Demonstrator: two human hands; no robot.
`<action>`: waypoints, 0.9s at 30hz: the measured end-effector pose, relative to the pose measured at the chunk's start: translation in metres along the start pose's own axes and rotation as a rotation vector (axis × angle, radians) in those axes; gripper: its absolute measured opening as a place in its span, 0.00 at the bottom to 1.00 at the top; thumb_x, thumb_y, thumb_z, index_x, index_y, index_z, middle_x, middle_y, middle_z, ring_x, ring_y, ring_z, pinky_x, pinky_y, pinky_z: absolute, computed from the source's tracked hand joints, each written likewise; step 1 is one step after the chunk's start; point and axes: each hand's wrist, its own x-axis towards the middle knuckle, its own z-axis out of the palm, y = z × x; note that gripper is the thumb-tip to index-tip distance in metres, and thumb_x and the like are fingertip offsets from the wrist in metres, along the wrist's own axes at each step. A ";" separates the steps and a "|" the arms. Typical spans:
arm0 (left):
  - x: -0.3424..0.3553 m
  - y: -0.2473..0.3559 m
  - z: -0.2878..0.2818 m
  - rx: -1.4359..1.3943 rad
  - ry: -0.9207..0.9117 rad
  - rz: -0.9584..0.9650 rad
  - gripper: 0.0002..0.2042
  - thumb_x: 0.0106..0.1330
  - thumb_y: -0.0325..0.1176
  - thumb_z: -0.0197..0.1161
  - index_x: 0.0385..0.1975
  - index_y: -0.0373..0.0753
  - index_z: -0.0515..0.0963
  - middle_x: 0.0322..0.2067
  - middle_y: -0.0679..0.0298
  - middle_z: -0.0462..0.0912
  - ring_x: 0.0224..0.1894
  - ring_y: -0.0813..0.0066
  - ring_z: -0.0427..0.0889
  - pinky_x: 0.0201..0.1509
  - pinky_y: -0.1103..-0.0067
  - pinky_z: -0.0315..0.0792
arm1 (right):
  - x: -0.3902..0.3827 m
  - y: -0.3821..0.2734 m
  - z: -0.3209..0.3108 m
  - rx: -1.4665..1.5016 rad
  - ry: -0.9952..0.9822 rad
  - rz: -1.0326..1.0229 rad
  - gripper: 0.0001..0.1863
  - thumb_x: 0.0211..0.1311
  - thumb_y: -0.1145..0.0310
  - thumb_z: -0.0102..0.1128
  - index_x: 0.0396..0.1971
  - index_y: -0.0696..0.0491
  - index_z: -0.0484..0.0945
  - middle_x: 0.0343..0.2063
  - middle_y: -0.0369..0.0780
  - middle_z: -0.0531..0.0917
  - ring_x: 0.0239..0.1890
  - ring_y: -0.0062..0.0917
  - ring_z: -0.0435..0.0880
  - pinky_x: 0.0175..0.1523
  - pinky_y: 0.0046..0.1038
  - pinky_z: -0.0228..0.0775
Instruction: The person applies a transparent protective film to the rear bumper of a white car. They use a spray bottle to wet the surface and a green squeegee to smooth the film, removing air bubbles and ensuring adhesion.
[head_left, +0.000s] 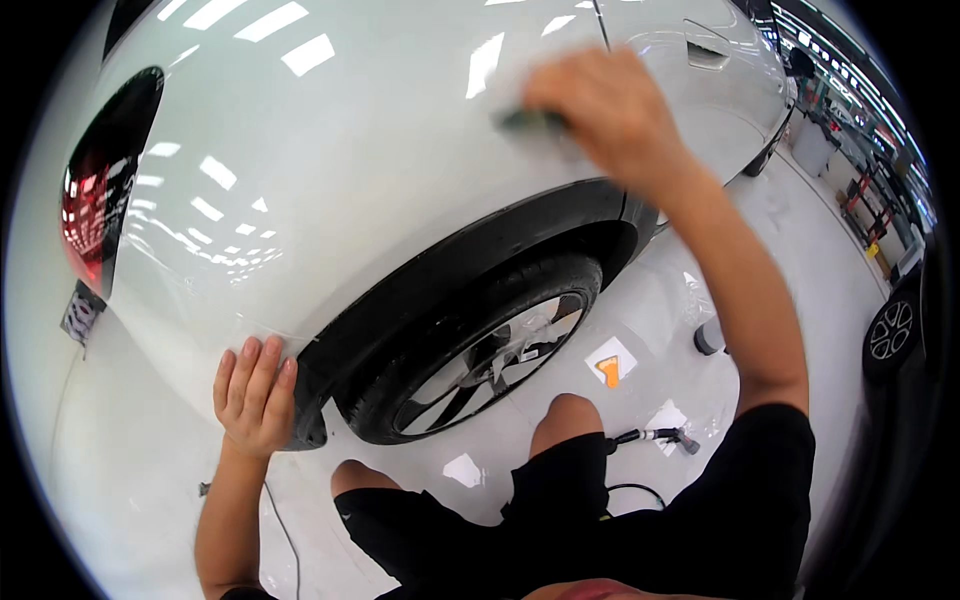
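In front of me is the white rear side of a car (380,150). My left hand (258,395) lies flat on the bumper corner, fingers stretched out, beside the rear end of the black wheel-arch trim (470,245). A thin line, like the edge of clear film, runs across the paint just above those fingers. Higher up, over the rear fender, my right hand (615,115) is smeared by motion. Its fingers are closed around a dark green squeegee-like tool (535,121), which is against or close to the paint; its exact shape is blurred.
Below the arch sits the rear wheel (500,350). On the pale floor are an orange foot-shaped piece on white paper (608,364), a dark-based container (710,337), a hose with a nozzle (655,436) and paper scraps (463,470). Another dark car (893,330) stands at right.
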 end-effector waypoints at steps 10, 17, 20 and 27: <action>0.016 0.006 0.008 -0.040 0.001 -0.045 0.10 0.68 0.26 0.65 0.47 0.43 0.81 0.55 0.59 0.85 0.62 0.61 0.81 0.68 0.64 0.69 | 0.121 0.072 -0.039 -0.020 0.065 0.175 0.08 0.62 0.76 0.62 0.41 0.57 0.79 0.39 0.45 0.81 0.46 0.42 0.80 0.52 0.39 0.71; 0.002 0.004 -0.006 -0.011 -0.024 -0.030 0.09 0.70 0.26 0.61 0.48 0.41 0.80 0.55 0.57 0.85 0.62 0.58 0.81 0.69 0.63 0.68 | -0.028 -0.014 0.011 -0.042 0.057 0.039 0.14 0.53 0.79 0.66 0.41 0.51 0.82 0.38 0.39 0.85 0.42 0.35 0.83 0.52 0.38 0.72; 0.018 0.003 -0.008 -0.014 -0.028 -0.022 0.10 0.69 0.27 0.63 0.49 0.41 0.80 0.55 0.57 0.85 0.61 0.58 0.82 0.68 0.63 0.70 | -0.072 -0.016 -0.026 0.076 -0.081 0.135 0.15 0.52 0.80 0.66 0.41 0.52 0.82 0.40 0.39 0.85 0.45 0.36 0.82 0.52 0.39 0.72; 0.000 0.004 0.000 -0.104 -0.014 -0.065 0.16 0.63 0.19 0.58 0.51 0.40 0.78 0.57 0.52 0.83 0.62 0.54 0.80 0.68 0.60 0.69 | 0.082 0.033 -0.019 0.112 0.002 0.092 0.09 0.58 0.74 0.67 0.38 0.55 0.78 0.36 0.41 0.81 0.44 0.41 0.79 0.51 0.38 0.71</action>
